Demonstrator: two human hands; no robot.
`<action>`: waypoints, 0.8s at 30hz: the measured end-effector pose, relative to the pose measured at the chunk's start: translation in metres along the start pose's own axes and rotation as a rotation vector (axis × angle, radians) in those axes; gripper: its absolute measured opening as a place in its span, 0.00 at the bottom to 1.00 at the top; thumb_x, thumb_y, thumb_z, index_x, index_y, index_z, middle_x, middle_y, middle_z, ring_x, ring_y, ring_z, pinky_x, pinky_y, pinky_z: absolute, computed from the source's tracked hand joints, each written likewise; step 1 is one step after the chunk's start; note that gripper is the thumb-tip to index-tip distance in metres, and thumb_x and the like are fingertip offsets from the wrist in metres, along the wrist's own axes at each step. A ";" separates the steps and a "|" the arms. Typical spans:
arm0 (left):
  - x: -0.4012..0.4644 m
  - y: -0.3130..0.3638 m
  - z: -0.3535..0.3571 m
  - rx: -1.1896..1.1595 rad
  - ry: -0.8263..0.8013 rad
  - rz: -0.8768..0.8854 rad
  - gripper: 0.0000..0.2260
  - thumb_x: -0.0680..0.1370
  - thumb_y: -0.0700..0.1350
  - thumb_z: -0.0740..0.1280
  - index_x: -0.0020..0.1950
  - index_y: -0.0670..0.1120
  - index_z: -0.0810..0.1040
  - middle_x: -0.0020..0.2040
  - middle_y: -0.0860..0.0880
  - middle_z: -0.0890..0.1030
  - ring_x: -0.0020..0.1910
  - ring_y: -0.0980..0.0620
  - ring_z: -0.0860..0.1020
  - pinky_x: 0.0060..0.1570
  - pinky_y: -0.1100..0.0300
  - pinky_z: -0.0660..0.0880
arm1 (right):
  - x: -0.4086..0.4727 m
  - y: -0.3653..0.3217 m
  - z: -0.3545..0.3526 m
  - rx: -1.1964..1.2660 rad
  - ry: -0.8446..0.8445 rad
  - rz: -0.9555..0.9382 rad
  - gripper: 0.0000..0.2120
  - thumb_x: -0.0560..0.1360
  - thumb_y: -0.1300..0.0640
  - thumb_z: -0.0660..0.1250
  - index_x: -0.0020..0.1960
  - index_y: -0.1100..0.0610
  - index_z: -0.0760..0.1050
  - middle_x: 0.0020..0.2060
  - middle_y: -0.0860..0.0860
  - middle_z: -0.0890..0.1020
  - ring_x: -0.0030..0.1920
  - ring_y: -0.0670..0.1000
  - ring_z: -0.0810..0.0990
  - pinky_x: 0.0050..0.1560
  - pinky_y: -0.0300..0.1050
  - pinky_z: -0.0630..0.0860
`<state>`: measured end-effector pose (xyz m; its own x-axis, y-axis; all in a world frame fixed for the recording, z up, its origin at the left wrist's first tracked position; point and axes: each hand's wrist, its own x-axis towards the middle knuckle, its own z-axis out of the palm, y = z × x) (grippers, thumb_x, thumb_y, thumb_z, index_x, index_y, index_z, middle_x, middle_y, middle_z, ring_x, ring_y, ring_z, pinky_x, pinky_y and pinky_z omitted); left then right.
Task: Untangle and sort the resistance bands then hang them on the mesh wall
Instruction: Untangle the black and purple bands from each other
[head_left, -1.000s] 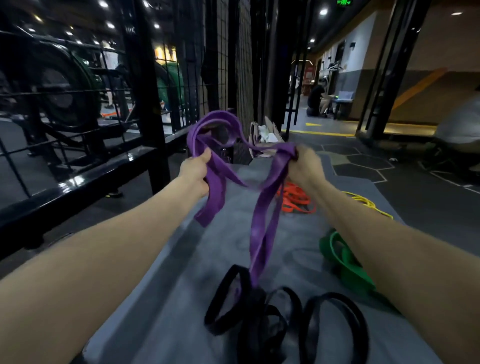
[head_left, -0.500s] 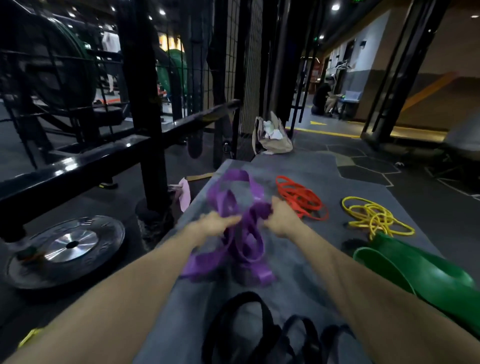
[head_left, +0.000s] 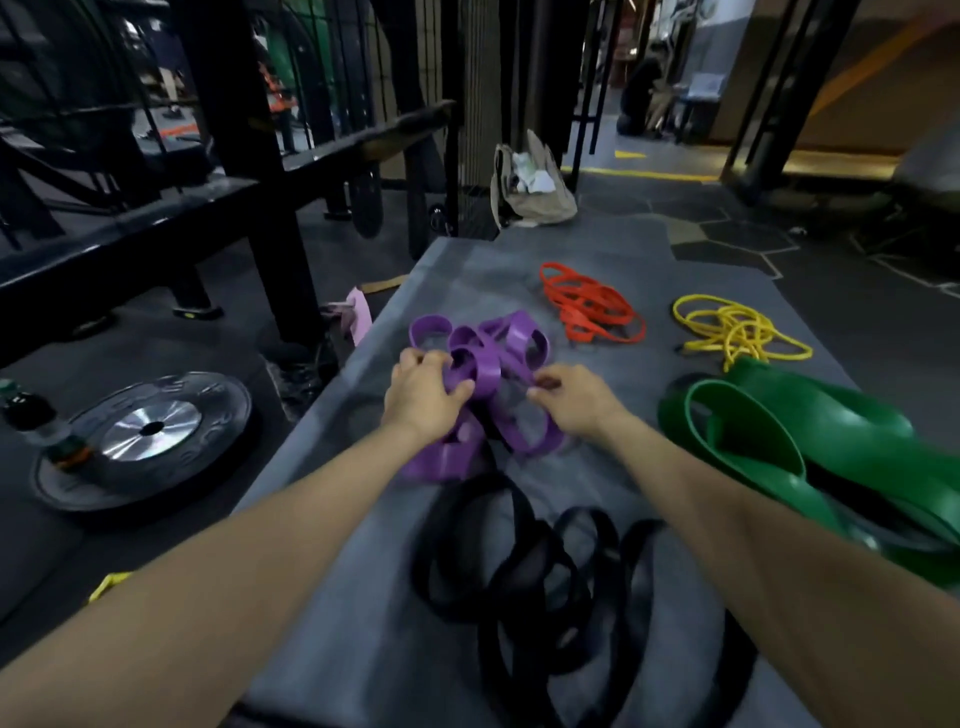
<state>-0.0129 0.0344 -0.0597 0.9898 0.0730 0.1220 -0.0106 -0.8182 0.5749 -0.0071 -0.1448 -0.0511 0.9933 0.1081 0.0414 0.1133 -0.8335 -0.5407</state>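
A bundle of purple bands (head_left: 488, 364) lies coiled on the grey mat (head_left: 395, 597). My left hand (head_left: 423, 397) grips the bundle's left side with curled fingers. My right hand (head_left: 571, 397) pinches a loop on its right side. Orange bands (head_left: 589, 309) and yellow bands (head_left: 737, 330) lie in separate piles farther back. Wide green bands (head_left: 810, 441) are heaped at the right. Black bands (head_left: 540, 571) lie tangled near me, between my forearms. The mesh wall (head_left: 475, 88) rises beyond the mat's far end.
A black rack frame (head_left: 244, 171) runs along the left. A weight plate (head_left: 145, 436) and a bottle (head_left: 36, 421) lie on the floor left of the mat. A beige bag (head_left: 535, 192) stands at the mat's far end. A person sits far back.
Both hands have lowered the purple bands from chest height onto the mat, where they now lie bunched. My view has tilted down toward the mat.
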 end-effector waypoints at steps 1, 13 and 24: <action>-0.011 0.006 0.000 -0.043 0.007 0.027 0.19 0.77 0.51 0.65 0.65 0.44 0.71 0.65 0.42 0.67 0.66 0.43 0.66 0.65 0.56 0.63 | -0.008 0.002 -0.003 0.022 0.016 0.027 0.15 0.77 0.56 0.64 0.58 0.63 0.77 0.56 0.60 0.80 0.58 0.58 0.77 0.57 0.46 0.71; -0.135 0.060 0.002 0.177 -0.267 0.014 0.39 0.67 0.73 0.60 0.67 0.45 0.69 0.68 0.41 0.66 0.69 0.41 0.64 0.68 0.48 0.64 | -0.128 0.028 -0.033 -0.074 -0.007 0.119 0.21 0.75 0.51 0.67 0.64 0.61 0.73 0.62 0.58 0.77 0.63 0.57 0.74 0.61 0.45 0.69; -0.183 0.060 0.012 0.191 -0.463 -0.003 0.35 0.69 0.45 0.73 0.70 0.48 0.58 0.63 0.47 0.74 0.61 0.46 0.74 0.60 0.51 0.73 | -0.190 0.067 -0.030 -0.142 -0.066 0.525 0.24 0.78 0.49 0.60 0.66 0.65 0.65 0.65 0.63 0.70 0.68 0.62 0.65 0.66 0.50 0.63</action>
<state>-0.1930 -0.0354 -0.0573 0.9493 -0.1504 -0.2761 -0.0248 -0.9113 0.4110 -0.1879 -0.2371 -0.0698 0.9140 -0.3125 -0.2586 -0.3908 -0.8492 -0.3552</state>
